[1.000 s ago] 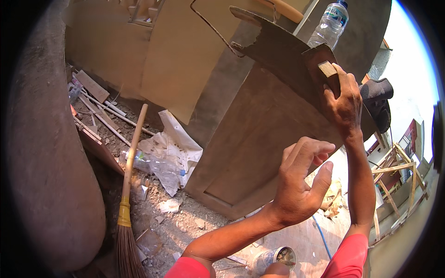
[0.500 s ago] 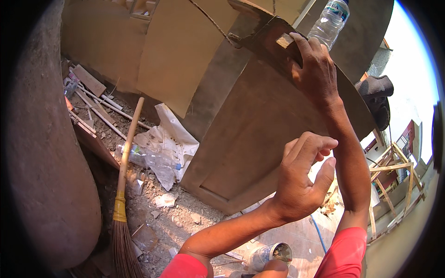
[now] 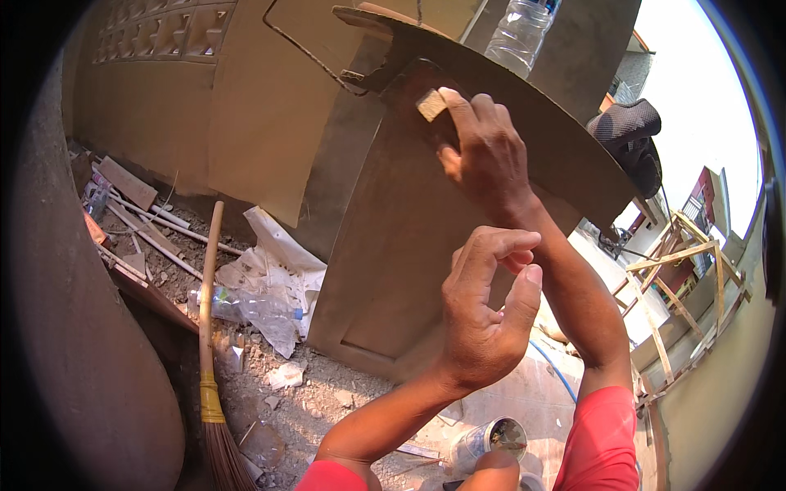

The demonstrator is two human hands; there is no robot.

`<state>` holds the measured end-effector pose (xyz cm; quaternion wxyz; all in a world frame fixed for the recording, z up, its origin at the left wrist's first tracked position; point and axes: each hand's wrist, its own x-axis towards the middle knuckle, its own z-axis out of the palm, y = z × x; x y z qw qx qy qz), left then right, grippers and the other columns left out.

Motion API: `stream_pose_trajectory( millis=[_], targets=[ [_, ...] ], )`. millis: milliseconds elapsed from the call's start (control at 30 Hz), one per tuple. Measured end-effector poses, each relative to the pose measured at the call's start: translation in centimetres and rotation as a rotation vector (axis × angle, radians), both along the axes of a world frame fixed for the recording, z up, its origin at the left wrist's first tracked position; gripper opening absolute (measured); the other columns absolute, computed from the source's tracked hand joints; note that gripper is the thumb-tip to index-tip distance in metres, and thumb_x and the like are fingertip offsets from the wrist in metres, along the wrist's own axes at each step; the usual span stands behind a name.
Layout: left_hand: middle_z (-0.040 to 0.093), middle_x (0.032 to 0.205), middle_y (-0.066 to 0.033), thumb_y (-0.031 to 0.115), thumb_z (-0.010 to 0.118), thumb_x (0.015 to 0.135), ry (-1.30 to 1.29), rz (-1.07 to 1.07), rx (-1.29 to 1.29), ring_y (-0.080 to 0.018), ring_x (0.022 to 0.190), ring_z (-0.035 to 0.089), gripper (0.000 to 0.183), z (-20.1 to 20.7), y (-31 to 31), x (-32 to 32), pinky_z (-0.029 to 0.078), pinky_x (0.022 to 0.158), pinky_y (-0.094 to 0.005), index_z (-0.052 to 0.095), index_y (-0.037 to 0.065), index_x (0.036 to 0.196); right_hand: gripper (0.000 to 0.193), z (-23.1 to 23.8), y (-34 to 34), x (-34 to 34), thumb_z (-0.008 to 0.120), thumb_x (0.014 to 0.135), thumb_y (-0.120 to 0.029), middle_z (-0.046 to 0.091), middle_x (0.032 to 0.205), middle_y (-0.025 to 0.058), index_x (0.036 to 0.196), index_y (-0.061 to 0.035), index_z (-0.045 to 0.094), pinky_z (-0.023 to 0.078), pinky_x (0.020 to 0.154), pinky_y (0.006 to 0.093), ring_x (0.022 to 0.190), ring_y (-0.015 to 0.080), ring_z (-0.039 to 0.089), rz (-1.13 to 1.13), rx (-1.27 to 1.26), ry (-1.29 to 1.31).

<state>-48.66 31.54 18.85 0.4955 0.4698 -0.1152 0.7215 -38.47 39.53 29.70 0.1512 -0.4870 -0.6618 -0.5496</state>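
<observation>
My right hand reaches up to the brown plastered surface below a curved ledge. Its fingers grip a small tan block against that surface; whether this is sponge or wood I cannot tell. Lower and nearer, my left hand hangs in the air in front of my right forearm. Its fingers are curled and the thumb stands apart, with nothing between them. A brown recessed panel lies behind both hands. On the ledge, past my right hand, stands a clear plastic bottle.
A dark mesh item rests at the ledge's right end. A bent metal rod juts out at upper left. Below are a stick broom, rubble, a white sheet, another plastic bottle and a bucket. Wooden frames stand at right.
The whole view has shifted, so the ledge and bottle appear further left. My right hand and the block have slid slightly toward the ledge's left end. My left hand keeps its curled shape.
</observation>
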Motion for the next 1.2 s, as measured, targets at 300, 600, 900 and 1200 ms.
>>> stream_pose_trajectory(
  millis=[300,600,900,1200],
  targets=[
    [0.055,0.103,-0.0089,0.002,0.057,0.089,0.020,-0.026,0.020,-0.0146,0.092,0.056,0.027,0.2,-0.7,0.4,0.047,0.084,-0.0295,0.057,-0.003,0.116,0.054,0.7,-1.8,1.5,0.075,0.073,-0.013,0.054,0.095,0.0112,0.123,-0.0093,0.056,0.053,0.074,0.0408,0.086,0.0295,0.058,-0.034,0.172,0.187],
    [0.056,0.102,-0.0092,0.001,0.057,0.089,0.090,-0.023,0.050,-0.0150,0.091,0.057,0.026,0.3,-2.0,1.0,0.047,0.083,-0.0291,0.058,-0.002,0.115,0.052,-2.1,-15.0,11.6,0.071,0.080,-0.009,0.057,0.098,0.0133,0.130,-0.0076,0.055,0.049,0.085,0.0439,0.095,0.0314,0.060,-0.146,0.415,0.497],
    [0.055,0.104,-0.0093,0.000,0.056,0.090,0.110,-0.025,0.062,-0.0146,0.092,0.055,0.026,0.3,-2.8,2.6,0.048,0.084,-0.0303,0.057,-0.003,0.115,0.053,2.6,-7.3,5.5,0.072,0.076,-0.010,0.056,0.099,0.0140,0.126,-0.0070,0.056,0.050,0.085,0.0424,0.097,0.0326,0.058,-0.042,0.218,0.291],
    [0.054,0.103,-0.0085,0.000,0.057,0.089,0.154,0.000,0.103,-0.0141,0.090,0.055,0.026,-0.5,-2.9,3.6,0.046,0.082,-0.0285,0.057,-0.002,0.115,0.053,0.9,-10.8,7.3,0.070,0.072,-0.007,0.053,0.097,0.0107,0.124,-0.0085,0.057,0.049,0.081,0.0408,0.092,0.0284,0.056,-0.206,-0.047,0.029]
  ],
)
